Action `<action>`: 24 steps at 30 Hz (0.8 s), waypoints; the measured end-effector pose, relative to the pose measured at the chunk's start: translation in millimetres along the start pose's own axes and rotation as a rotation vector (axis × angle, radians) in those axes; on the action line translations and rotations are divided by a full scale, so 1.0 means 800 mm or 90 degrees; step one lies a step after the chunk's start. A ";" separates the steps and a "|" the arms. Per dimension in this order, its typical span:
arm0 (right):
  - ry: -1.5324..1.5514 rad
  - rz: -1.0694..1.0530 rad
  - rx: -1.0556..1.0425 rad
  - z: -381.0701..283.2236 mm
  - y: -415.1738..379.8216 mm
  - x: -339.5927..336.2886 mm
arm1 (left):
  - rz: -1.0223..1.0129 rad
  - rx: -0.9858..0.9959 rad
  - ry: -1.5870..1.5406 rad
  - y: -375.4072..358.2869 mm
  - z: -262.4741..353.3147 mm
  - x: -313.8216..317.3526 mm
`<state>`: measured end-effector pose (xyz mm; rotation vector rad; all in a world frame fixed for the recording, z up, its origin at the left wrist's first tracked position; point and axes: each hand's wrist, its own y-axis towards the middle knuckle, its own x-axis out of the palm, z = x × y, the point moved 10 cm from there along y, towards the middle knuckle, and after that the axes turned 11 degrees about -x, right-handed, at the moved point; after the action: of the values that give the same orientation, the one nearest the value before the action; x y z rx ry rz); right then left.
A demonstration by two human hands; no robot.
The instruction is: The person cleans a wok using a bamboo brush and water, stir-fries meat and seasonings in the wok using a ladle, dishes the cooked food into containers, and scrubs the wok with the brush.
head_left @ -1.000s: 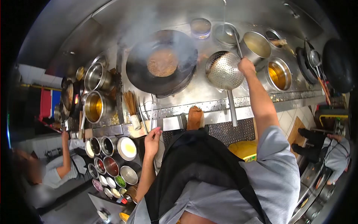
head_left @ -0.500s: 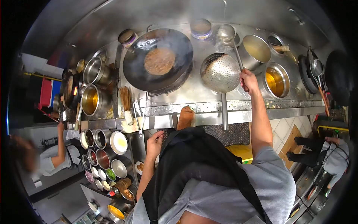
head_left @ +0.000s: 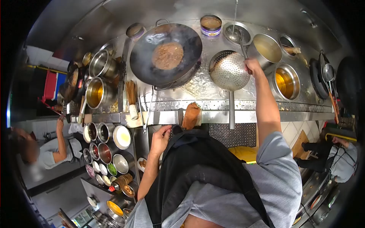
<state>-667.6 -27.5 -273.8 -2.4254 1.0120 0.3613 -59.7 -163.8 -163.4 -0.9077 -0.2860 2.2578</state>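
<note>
My right hand (head_left: 254, 66) is closed round the handle of a ladle (head_left: 235, 35), whose bowl is in a round metal basin (head_left: 245, 29) at the back, under a thin stream of water. Just below that hand lies a perforated strainer (head_left: 229, 72) on a dark pan, its handle toward me. A black wok (head_left: 138, 57) on the left holds a brown, bubbling food (head_left: 168, 55) and steams. My left hand (head_left: 161, 139) is near my apron at the counter edge, fingers curled together; whether they hold anything is too small to tell. An orange-brown cloth (head_left: 191, 116) lies on the edge nearby.
Pots of amber liquid (head_left: 285, 81) and cloudy liquid (head_left: 266, 48) stand right. A bamboo brush (head_left: 131, 97) and tongs (head_left: 146, 114) lie left. Ingredient bowls (head_left: 121, 164) fill the lower left. One person (head_left: 53, 152) works at far left, another (head_left: 342, 161) at far right.
My right hand has moved the ladle from above the counter back into the basin, where water now runs. My left hand has risen slightly. The view has shifted a little.
</note>
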 end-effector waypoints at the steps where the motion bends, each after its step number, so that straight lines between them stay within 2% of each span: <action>1: -0.105 0.046 -0.054 -0.010 -0.022 -0.006 | 0.008 0.011 0.008 -0.005 -0.007 -0.002; 4: -0.435 0.212 -0.196 -0.047 -0.114 -0.009 | 0.019 -0.011 -0.019 -0.014 -0.030 -0.011; 6: -0.477 0.199 -0.088 -0.079 -0.182 0.001 | 0.038 -0.004 -0.028 -0.022 -0.036 -0.019; 10: -0.533 0.263 -0.050 -0.067 -0.248 0.014 | 0.007 0.040 -0.044 -0.027 -0.006 -0.027; 12: -0.148 0.203 -0.048 -0.050 -0.274 0.050 | -0.004 0.087 -0.011 -0.027 0.011 -0.031; 13: 0.171 0.156 -0.071 -0.027 -0.273 0.087 | -0.002 0.088 -0.015 -0.026 0.017 -0.035; 14: 0.392 0.126 -0.101 -0.065 -0.303 0.127 | -0.018 0.128 -0.033 -0.030 0.030 -0.037; 15: 0.426 0.039 -0.074 -0.106 -0.340 0.164 | -0.034 0.168 -0.050 -0.033 0.044 -0.040; 16: 0.449 0.021 -0.123 -0.115 -0.359 0.206 | -0.057 0.203 -0.039 -0.037 0.057 -0.040; 18: 0.574 -0.118 -0.127 -0.182 -0.425 0.300 | -0.070 0.198 -0.071 -0.038 0.066 -0.047; 19: 0.697 -0.267 -0.208 -0.225 -0.460 0.352 | -0.086 0.191 -0.099 -0.040 0.070 -0.052; 20: 0.732 -0.318 -0.206 -0.230 -0.483 0.401 | -0.112 0.137 -0.142 -0.047 0.078 -0.062; 21: 0.729 -0.398 -0.199 -0.274 -0.525 0.438 | -0.132 0.078 -0.186 -0.053 0.078 -0.074; 23: 0.645 -0.396 -0.257 -0.260 -0.568 0.525 | -0.238 0.140 -0.245 -0.062 0.061 -0.086; 24: 0.653 -0.416 -0.242 -0.262 -0.590 0.549 | -0.261 0.075 -0.217 -0.076 0.039 -0.105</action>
<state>-12.4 -111.0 -121.2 -3.1302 0.4009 -1.0979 -5.6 -172.9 -69.7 -0.3561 -0.4422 2.0070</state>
